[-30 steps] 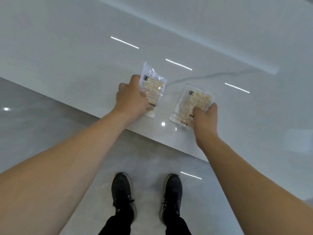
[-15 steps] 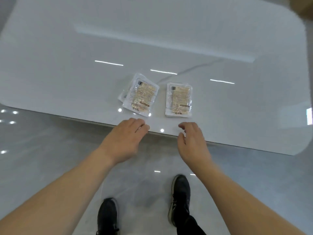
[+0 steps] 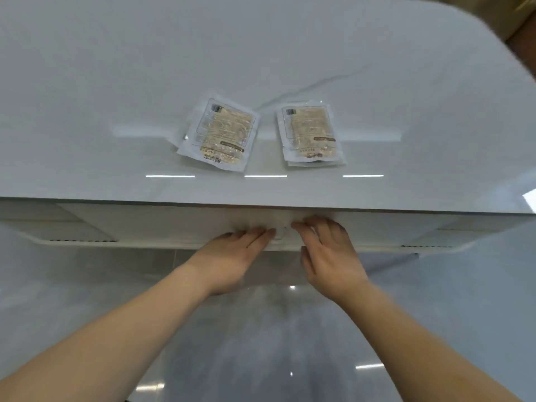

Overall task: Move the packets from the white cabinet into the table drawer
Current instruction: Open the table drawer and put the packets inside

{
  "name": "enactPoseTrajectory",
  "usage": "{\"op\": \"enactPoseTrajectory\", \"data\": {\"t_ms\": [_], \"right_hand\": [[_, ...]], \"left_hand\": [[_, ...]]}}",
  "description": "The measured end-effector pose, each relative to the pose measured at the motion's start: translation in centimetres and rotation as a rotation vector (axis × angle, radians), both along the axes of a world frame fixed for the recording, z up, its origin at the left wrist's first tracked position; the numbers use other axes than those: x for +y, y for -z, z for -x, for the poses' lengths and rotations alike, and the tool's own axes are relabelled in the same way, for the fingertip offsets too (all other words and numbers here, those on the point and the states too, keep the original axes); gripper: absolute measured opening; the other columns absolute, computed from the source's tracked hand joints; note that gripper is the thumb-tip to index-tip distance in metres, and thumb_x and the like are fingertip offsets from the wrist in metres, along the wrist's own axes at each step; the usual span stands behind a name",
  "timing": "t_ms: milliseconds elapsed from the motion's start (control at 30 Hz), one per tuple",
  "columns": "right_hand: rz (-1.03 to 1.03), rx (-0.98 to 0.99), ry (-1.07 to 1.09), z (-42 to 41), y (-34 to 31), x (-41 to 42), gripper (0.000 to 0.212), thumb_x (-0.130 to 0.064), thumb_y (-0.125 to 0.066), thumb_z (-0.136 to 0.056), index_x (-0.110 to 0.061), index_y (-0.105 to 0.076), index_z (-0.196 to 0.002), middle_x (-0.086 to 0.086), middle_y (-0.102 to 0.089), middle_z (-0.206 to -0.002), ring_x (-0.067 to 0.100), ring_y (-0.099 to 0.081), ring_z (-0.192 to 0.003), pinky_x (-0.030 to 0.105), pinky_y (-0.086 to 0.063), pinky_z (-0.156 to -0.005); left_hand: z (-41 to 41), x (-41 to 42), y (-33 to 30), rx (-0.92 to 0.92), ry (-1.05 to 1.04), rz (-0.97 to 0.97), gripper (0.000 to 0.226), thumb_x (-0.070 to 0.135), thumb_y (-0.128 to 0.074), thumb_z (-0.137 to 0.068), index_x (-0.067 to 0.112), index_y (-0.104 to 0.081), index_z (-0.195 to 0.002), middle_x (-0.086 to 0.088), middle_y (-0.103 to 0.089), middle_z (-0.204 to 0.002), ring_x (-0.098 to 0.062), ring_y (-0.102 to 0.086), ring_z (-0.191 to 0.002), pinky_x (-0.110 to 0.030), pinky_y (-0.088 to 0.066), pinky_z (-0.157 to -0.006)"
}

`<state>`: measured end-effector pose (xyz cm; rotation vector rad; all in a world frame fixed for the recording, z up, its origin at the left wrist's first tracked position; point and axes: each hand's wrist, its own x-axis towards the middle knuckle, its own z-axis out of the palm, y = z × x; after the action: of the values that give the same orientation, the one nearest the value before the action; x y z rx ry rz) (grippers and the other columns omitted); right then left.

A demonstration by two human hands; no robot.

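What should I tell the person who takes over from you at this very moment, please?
Left hand: fingers straight, tips at the drawer front under the table edge, holding nothing.
Right hand: the same, beside the left, fingers on the drawer front.
Packets: two small stacks lie flat on the white tabletop, apart from each other, the left stack tilted, the right stack nearly square to the edge.
Done: packets are at the table.
Left: the drawer looks closed; likely pull it open, then put both stacks inside. The cabinet is out of view, so I cannot tell whether more packets remain there.
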<state>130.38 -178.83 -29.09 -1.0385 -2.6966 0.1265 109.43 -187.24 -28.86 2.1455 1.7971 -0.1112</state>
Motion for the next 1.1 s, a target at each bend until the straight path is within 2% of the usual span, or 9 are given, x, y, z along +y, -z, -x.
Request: {"op": "enactPoseTrajectory", "data": {"t_ms": [167,333,533,700,767,833,900,967,1100], "right_hand": [[-0.193,0.224,-0.043,-0.7,4.3,1.0,0.043,-0.013,-0.051,-0.081,-0.013,-0.054,-0.124,0.007,-0.046,-0.120,0.028,-0.048,-0.107,0.038,-0.034,-0.097],[-0.201,0.310,0.089,-1.6,3.6,-0.3,0.051,-0.008,-0.060,-0.080,-0.010,-0.050,-0.130,0.009,-0.044,-0.126,0.032,-0.047,-0.113,0.036,-0.031,-0.105],[-0.295,0.266,0.097,-3.5,1.2,-1.7,0.061,-0.019,-0.061,-0.083,-0.008,-0.042,-0.140,0.008,-0.034,-0.133,0.029,-0.037,-0.123,0.045,-0.030,-0.111],[-0.361,0.239,0.165,-4.9,-1.0,-3.5,0.058,-0.032,-0.049,-0.089,-0.008,-0.042,-0.142,0.010,-0.037,-0.135,0.030,-0.036,-0.124,0.044,-0.023,-0.112],[-0.330,0.254,0.192,-5.0,-2.2,-3.5,0.049,-0.033,-0.043,-0.094,-0.009,-0.050,-0.136,0.010,-0.048,-0.129,0.030,-0.042,-0.121,0.041,-0.027,-0.109],[-0.312,0.308,0.184,-4.8,-3.5,-3.3,0.037,-0.029,-0.040,-0.098,-0.010,-0.062,-0.121,0.007,-0.059,-0.114,0.027,-0.051,-0.110,0.035,-0.033,-0.100],[-0.252,0.306,0.189,-4.5,-5.1,-3.2,0.030,-0.026,-0.041,-0.100,-0.012,-0.067,-0.107,0.003,-0.063,-0.101,0.023,-0.053,-0.099,0.029,-0.034,-0.092],[-0.139,0.202,0.219,-4.4,-6.5,-3.2,0.028,-0.028,-0.042,-0.100,-0.016,-0.067,-0.105,-0.001,-0.061,-0.100,0.019,-0.050,-0.098,0.028,-0.036,-0.088],[0.189,0.008,0.273,-4.6,-9.5,-3.4,0.026,-0.034,-0.045,-0.098,-0.018,-0.066,-0.096,-0.005,-0.061,-0.090,0.013,-0.057,-0.085,0.025,-0.044,-0.069]], "left_hand": [[-1.5,0.5,4.3,-0.044,-0.045,-0.249,0.082,0.002,-0.056,-0.076,0.012,-0.023,-0.152,-0.013,-0.032,-0.146,-0.035,-0.057,-0.107,-0.035,-0.047,-0.087],[-2.7,0.0,4.1,-0.013,-0.116,-0.257,0.086,0.003,-0.059,-0.075,0.009,-0.019,-0.151,-0.013,-0.028,-0.146,-0.035,-0.046,-0.121,-0.040,-0.046,-0.091],[-3.8,-2.5,4.6,0.006,-0.130,-0.294,0.074,0.002,-0.054,-0.076,0.012,-0.026,-0.144,-0.012,-0.037,-0.135,-0.033,-0.048,-0.112,-0.041,-0.048,-0.080],[-6.7,-4.8,-0.1,0.331,-0.075,-0.190,0.056,0.010,-0.047,-0.085,0.013,-0.032,-0.139,-0.007,-0.042,-0.130,-0.032,-0.056,-0.103,-0.034,-0.044,-0.071],[-7.7,-5.1,-3.0,0.317,0.044,-0.328,0.038,0.014,-0.045,-0.085,0.013,-0.050,-0.123,-0.007,-0.053,-0.115,-0.032,-0.059,-0.096,-0.033,-0.039,-0.065],[-7.5,-4.6,-5.2,0.230,0.163,-0.658,0.027,0.014,-0.043,-0.077,0.011,-0.061,-0.097,-0.009,-0.060,-0.098,-0.033,-0.058,-0.084,-0.033,-0.037,-0.061],[-6.8,-3.8,-6.6,0.182,0.070,-0.820,0.031,0.013,-0.043,-0.077,0.008,-0.065,-0.098,-0.010,-0.063,-0.105,-0.032,-0.057,-0.092,-0.039,-0.045,-0.073],[-6.1,-3.7,-8.1,0.172,-0.143,-0.639,0.025,0.018,-0.040,-0.093,0.010,-0.061,-0.104,-0.009,-0.062,-0.110,-0.030,-0.055,-0.098,-0.040,-0.044,-0.084],[-5.1,-4.2,-9.7,0.029,-0.275,-0.181,0.032,0.038,-0.029,-0.102,0.021,-0.050,-0.085,0.000,-0.062,-0.094,-0.020,-0.055,-0.085,-0.035,-0.042,-0.072]]}}
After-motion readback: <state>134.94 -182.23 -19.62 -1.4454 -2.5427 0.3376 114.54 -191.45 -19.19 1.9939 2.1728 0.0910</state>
